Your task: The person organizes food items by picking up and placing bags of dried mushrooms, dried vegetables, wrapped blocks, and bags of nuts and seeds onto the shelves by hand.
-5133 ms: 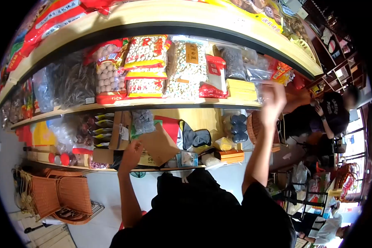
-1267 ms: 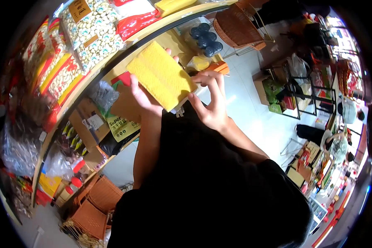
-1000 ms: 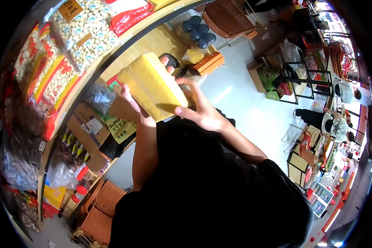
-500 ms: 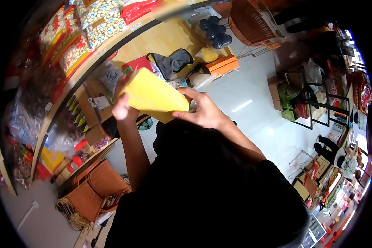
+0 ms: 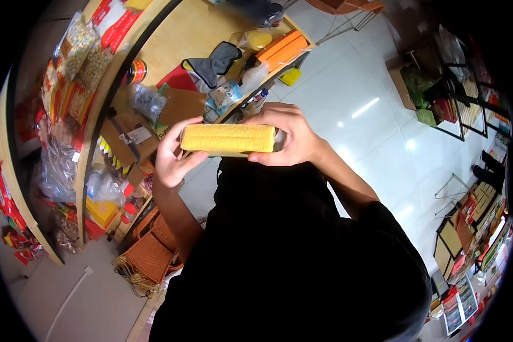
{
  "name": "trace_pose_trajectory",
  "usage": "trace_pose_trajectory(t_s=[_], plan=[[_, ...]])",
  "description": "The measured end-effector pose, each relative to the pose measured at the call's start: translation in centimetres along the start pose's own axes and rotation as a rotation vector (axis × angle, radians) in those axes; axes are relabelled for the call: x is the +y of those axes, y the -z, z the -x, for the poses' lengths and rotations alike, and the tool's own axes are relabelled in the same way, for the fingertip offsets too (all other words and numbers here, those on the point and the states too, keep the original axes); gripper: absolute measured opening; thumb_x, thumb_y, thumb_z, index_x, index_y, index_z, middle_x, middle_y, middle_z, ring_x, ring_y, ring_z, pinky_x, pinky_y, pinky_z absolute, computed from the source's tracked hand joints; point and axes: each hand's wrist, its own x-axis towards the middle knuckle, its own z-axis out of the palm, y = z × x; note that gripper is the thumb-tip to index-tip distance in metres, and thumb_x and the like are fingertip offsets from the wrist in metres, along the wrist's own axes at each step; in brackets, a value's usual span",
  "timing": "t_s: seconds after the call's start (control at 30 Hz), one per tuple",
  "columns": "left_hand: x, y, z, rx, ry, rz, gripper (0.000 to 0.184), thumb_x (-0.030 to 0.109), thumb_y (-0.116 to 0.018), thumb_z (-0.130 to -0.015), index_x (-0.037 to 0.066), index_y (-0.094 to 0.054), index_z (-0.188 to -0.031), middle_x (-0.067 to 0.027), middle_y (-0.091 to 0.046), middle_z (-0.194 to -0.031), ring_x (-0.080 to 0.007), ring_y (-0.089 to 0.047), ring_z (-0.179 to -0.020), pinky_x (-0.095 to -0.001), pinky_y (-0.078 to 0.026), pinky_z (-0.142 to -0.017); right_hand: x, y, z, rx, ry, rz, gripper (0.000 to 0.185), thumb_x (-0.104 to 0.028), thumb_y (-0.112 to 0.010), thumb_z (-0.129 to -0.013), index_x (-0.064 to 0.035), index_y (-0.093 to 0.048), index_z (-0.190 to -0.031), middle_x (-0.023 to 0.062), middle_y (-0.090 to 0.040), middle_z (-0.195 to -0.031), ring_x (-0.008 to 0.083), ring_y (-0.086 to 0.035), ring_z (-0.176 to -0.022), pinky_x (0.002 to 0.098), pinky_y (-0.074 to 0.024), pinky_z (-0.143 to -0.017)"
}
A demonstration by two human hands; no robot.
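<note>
Both my hands hold a thick yellow folded cloth (image 5: pixel 229 138) in front of my chest, one at each end. Its fuzzy narrow side faces up, with a crease running along its length. My left hand (image 5: pixel 174 153) grips the left end, thumb on the near edge and fingers at the far edge. At the right end, my right hand (image 5: pixel 288 135) is wrapped round the cloth, with its thumb at the near edge. Something pale shows between the right end and that palm. The cloth's underside is hidden.
Beyond my hands, a wooden shelf (image 5: pixel 174 31) bears a grey cloth (image 5: pixel 214 64), an orange box (image 5: pixel 282 50) and a cardboard box (image 5: pixel 128 139). Bagged goods (image 5: pixel 77 77) line the curved shelf at left. Wicker baskets (image 5: pixel 148 251) stand lower left. Tiled floor (image 5: pixel 359 142) lies to the right.
The yellow cloth has been turned from a slanted, broad-face view to level, with its narrow side up. My left hand has moved lower on its end. The view has shifted.
</note>
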Motion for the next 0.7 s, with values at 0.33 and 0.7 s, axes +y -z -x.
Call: trace_pose_trajectory(t_s=[0.33,0.7], plan=[[4.1,-6.8,-0.8,-0.133,-0.020,-0.585,0.041,0.007,-0.079,-0.069,-0.001,-0.058,-0.103,-0.0112,-0.062,-0.091,-0.0179,-0.062,-0.083,-0.0299,-0.049,-0.076,-0.9,1.2,2.0,0.080,0.050,-0.081,0.038,-0.023,-0.079,-0.062,-0.0016,-0.069,-0.092,0.0104,-0.061,-0.071,0.0262,-0.058,-0.063,0.0337,-0.0454,-0.059],[-1.8,-2.5,-6.6,-0.339,0.061,-0.816,0.039,0.018,-0.079,-0.069,-0.002,-0.053,-0.091,-0.0236,-0.062,-0.082,-0.0428,-0.059,-0.079,-0.0433,-0.048,-0.067,3.5,-1.6,1.6,-0.013,-0.405,0.295,0.045,-0.031,-0.080,-0.070,-0.0037,-0.064,-0.102,0.0135,-0.065,-0.100,0.0314,-0.064,-0.088,0.0377,-0.0518,-0.081]])
